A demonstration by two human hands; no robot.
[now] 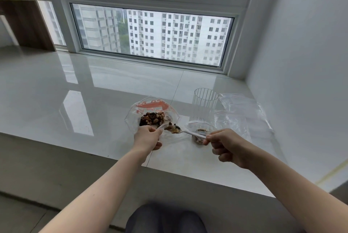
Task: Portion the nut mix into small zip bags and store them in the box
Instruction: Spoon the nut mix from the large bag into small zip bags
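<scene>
Two bare forearms reach out from us over a dark-clothed knee [165, 219] toward the glossy white sill [75, 101]. Our left hand [147, 137] pinches the near edge of a large clear bag [150, 110] lying open on the sill, fingers curled on the plastic. Our right hand [226, 146] grips the handle of a white plastic spoon [190, 133], fingers curled around it; the spoon's bowl points left and carries a heap of nut mix [172, 128], held just beside the large bag's mouth. Inside that bag sits the main pile of nuts [152, 118], below an orange printed label. Right behind our right hand's fingers lies a small zip bag [200, 131] with a few nuts already inside. Farther back stands a clear ribbed container [205, 101], and to its right a spread of empty clear bags [243, 116]. Beyond everything is the window [150, 35], with white apartment towers outside.
</scene>
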